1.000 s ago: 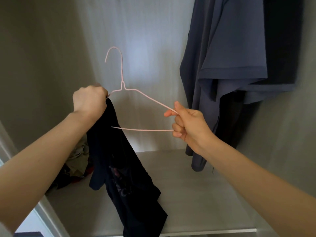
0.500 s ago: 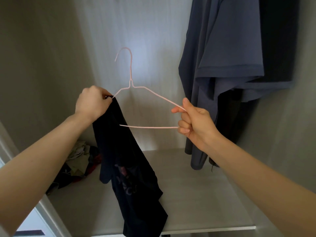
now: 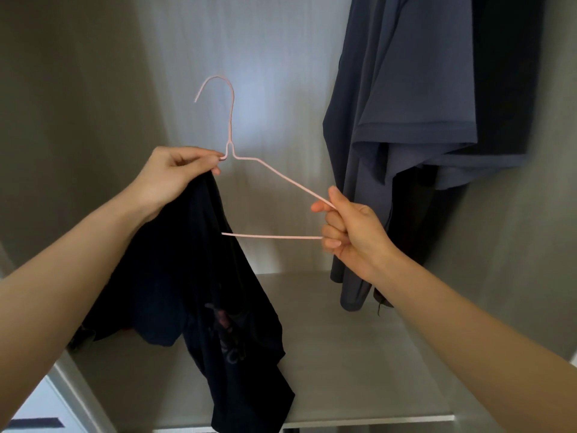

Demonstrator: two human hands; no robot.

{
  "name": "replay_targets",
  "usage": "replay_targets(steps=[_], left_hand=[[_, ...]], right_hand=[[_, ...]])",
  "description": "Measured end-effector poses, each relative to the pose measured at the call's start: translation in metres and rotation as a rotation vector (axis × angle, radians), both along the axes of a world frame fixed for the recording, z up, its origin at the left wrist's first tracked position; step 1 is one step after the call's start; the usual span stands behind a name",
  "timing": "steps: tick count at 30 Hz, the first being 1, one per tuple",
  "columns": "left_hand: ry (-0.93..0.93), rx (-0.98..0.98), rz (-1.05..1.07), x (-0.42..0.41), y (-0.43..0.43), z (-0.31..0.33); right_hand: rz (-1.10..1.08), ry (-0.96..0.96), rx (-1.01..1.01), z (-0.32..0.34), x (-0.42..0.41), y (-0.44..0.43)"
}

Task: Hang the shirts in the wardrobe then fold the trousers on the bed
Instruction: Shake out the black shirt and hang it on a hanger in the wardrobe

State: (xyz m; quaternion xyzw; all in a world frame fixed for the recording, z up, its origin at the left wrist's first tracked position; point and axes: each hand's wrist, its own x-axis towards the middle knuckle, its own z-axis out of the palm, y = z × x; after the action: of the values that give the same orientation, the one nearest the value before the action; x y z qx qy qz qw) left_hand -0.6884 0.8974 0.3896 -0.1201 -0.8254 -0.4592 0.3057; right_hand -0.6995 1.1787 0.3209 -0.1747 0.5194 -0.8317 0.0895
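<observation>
A thin pink wire hanger (image 3: pixel 271 173) is held up in front of the wardrobe's back wall, hook upward. My left hand (image 3: pixel 175 176) pinches a dark navy shirt (image 3: pixel 199 295) against the hanger's left shoulder, close under the hook. The shirt hangs down in a bunch over the hanger's left end, showing a faint print low down. My right hand (image 3: pixel 349 229) grips the hanger's right corner, with the thumb on the sloping wire and the fingers round the bottom bar.
A blue-grey shirt (image 3: pixel 415 120) and a darker garment (image 3: pixel 505 89) hang at the right of the wardrobe. The pale wardrobe shelf (image 3: pixel 349 364) lies below the hands. A small pile of clothes (image 3: pixel 81 335) shows at the shelf's left, mostly hidden by my arm.
Both hands and the hanger have shifted right and slightly down. My left hand has slid along the wire toward the hook, drawing the shirt further onto the hanger's left shoulder.
</observation>
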Motion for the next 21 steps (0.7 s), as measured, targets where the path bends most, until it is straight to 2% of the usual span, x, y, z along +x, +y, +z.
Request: replay_targets(steps=[4,6,9,10,12,13,15,18,21], left_hand=[[0.097,-0.006,0.047,-0.002,0.002,0.001],[0.107,-0.066,0.08,-0.005,-0.001,0.0],[0.118,-0.133,0.138,-0.009,-0.002,-0.004],[0.127,-0.14,0.161,-0.011,-0.002,-0.005],[0.141,-0.142,0.199,-0.015,0.0,-0.004],[0.142,-0.143,0.211,-0.016,0.003,-0.003],[0.143,-0.156,0.222,-0.018,0.011,0.0],[0.164,-0.171,0.202,-0.018,0.029,0.003],[0.179,-0.167,0.156,-0.02,0.045,0.005]], right_hand=[[-0.195,0.179,0.244,-0.002,-0.009,0.002],[-0.329,0.311,0.46,-0.005,-0.02,0.005],[-0.637,0.662,0.897,-0.009,-0.028,0.008],[-0.709,0.77,0.974,-0.011,-0.026,0.005],[-0.807,0.953,0.979,-0.012,-0.012,-0.007],[-0.816,1.026,0.952,-0.011,-0.005,-0.015],[-0.694,1.102,0.898,-0.013,0.003,-0.033],[-0.427,0.97,0.813,-0.019,0.003,-0.06],[-0.277,0.81,0.791,-0.024,0.004,-0.081]])
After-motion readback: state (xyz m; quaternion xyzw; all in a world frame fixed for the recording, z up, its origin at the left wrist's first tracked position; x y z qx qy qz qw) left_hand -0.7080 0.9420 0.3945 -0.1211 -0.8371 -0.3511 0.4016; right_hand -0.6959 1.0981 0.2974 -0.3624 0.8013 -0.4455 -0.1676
